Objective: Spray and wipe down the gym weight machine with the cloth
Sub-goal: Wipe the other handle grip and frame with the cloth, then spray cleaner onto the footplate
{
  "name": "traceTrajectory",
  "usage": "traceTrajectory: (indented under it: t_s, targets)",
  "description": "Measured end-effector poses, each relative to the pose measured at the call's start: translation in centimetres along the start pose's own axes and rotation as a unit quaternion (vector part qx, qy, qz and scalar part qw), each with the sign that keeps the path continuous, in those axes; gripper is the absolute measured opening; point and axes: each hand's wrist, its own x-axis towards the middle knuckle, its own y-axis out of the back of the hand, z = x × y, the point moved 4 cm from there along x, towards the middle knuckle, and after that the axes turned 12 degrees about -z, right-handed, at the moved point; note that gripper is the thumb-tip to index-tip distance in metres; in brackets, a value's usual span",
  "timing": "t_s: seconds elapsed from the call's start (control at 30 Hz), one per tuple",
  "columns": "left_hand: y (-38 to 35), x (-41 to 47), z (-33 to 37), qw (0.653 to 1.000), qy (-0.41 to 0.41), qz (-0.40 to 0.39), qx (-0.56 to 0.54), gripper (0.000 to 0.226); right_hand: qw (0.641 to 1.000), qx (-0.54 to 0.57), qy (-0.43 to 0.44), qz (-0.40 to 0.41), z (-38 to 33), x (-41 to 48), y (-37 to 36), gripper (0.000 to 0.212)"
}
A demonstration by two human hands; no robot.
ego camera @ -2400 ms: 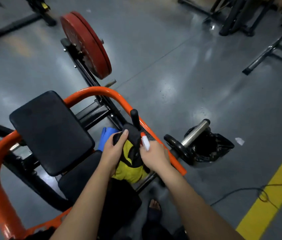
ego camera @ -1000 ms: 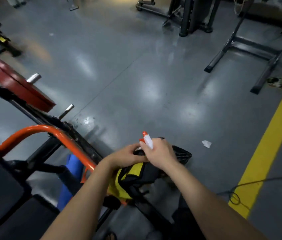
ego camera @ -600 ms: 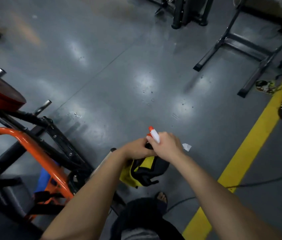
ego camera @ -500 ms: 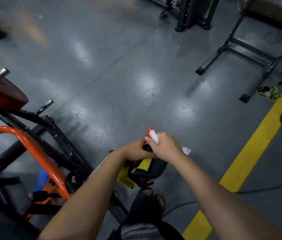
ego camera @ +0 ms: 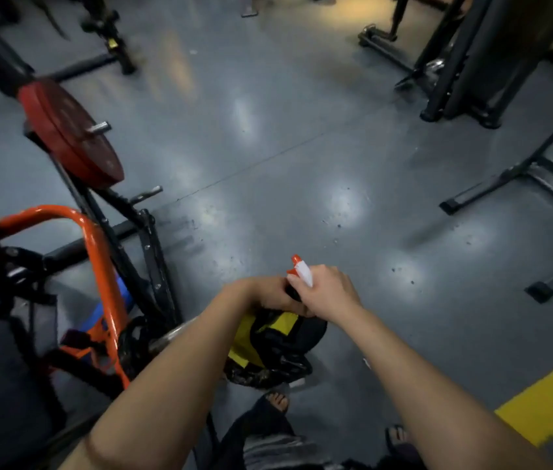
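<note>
Shifted rightward in view since earlier, one orange-framed weight machine (ego camera: 98,259) carries one red plate (ego camera: 68,134). One yellow-and-black cloth (ego camera: 247,337) hangs just right of it, gripped by the left hand (ego camera: 258,295); the right hand (ego camera: 331,293) clasps one spray bottle (ego camera: 303,274).

Bare forearms reaching forward, left hand (ego camera: 261,296) gripping cloth (ego camera: 251,337), right hand (ego camera: 332,293) gripping spray bottle (ego camera: 302,272), hands touching

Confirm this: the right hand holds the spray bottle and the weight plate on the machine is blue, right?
No, the head view shows the weight plate is red, not blue; the right hand does hold the spray bottle.
</note>
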Motion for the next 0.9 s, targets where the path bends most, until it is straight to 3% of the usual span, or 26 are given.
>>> traceTrajectory:
  t_s: [0.2,0.37,0.5,0.67,0.73,0.8,0.9]
  targets:
    - [-5.6,-4.7,2.3,0.982,0.071,0.136,-0.113,0.057,0.983,-0.093,0.147,-0.065,0.5,-3.8,1.6,0.046]
    - [-15.3,-10.6,2.0,0.933,0.098,0.224,-0.263,0.045,0.939,-0.141,0.263,-0.170,-3.0,-10.3,-1.7,0.044]
    - [-26.3,-17.8,-1.3,0.847,0.097,0.309,-0.421,0.041,0.880,-0.184,0.376,-0.223,-5.9,-18.3,-7.5,0.042]
    - [-44.4,-24.7,-5.4,0.676,0.104,0.453,-0.572,0.075,0.820,-0.210,0.441,-0.300,-8.1,-29.4,-16.8,0.045]
    - [-51.9,-25.9,-5.5,0.620,0.106,0.494,-0.600,0.074,0.784,-0.244,0.465,-0.331,-8.1,-35.0,-21.3,0.045]
    - [-58.3,-26.7,-5.7,0.587,0.111,0.537,-0.596,0.062,0.755,-0.265,0.477,-0.365,-7.5,-40.3,-25.5,0.042]
    - [-68.4,-27.0,-5.9,0.563,0.094,0.547,-0.613,0.062,0.731,-0.269,0.481,-0.401,-5.7,-48.2,-31.2,0.042]
